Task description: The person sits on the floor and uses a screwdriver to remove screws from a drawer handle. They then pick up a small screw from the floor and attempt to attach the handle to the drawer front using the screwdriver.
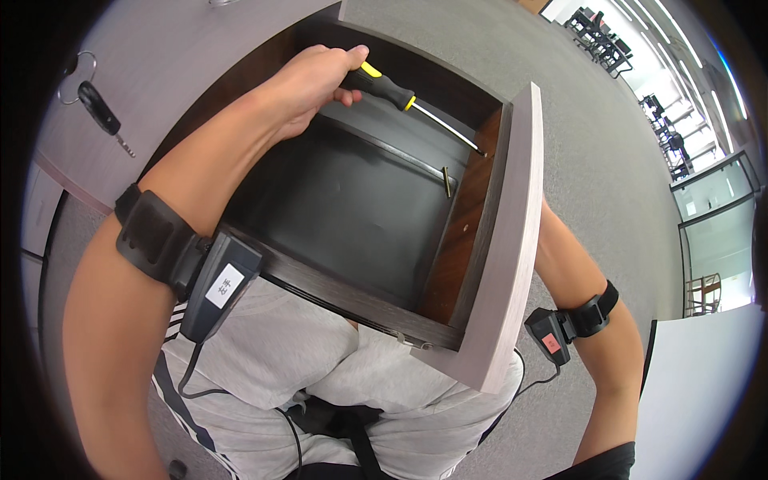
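My left hand [321, 84] is closed around the black and yellow handle of a screwdriver [384, 87] inside an open drawer. The screwdriver's tip meets a small fastener [485, 155] in the brown inner face of the drawer front [513, 240]. A brass-coloured rod-like piece [446, 182] stands near that same inner face, beside a dark metal strip on the drawer's black bottom [336, 198]. A hole shows lower down in the brown panel. My right hand is hidden behind the drawer front; only its forearm shows, so what it touches cannot be seen.
A key on a ring [99, 108] lies on the pale wooden desktop [180, 42] at the left. Black devices are strapped to both forearms, with cables hanging by my lap. A white surface [702, 372] is at the lower right. Desks and chairs stand far off.
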A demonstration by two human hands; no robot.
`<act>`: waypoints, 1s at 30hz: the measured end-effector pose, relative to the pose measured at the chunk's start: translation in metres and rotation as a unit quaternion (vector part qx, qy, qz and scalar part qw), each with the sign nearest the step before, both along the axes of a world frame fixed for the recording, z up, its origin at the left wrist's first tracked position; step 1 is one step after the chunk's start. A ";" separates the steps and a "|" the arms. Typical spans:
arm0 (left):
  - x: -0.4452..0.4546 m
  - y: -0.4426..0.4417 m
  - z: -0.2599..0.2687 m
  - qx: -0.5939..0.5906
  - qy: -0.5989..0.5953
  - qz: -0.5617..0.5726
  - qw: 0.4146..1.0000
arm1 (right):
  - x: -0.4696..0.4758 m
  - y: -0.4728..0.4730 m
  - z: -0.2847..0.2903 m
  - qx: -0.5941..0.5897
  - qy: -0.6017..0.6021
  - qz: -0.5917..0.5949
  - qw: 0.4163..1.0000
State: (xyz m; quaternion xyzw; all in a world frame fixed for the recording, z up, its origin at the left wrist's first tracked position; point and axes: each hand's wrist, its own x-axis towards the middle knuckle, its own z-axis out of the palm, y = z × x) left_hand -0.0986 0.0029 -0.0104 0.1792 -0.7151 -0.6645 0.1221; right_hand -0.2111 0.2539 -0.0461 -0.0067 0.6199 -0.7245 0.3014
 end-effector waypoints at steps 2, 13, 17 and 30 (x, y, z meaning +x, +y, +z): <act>-0.004 0.000 -0.002 0.032 0.004 0.022 0.999 | 0.001 0.000 0.003 -0.001 0.010 0.004 1.000; -0.003 0.008 -0.004 0.049 -0.106 0.061 0.991 | 0.000 -0.002 -0.011 -0.026 0.060 0.024 0.998; -0.004 0.010 -0.001 0.073 -0.027 0.074 0.994 | 0.000 -0.002 -0.001 -0.026 -0.011 0.027 0.999; -0.003 -0.015 0.002 0.079 0.132 -0.030 0.988 | 0.001 0.009 0.015 -0.061 -0.064 0.079 0.993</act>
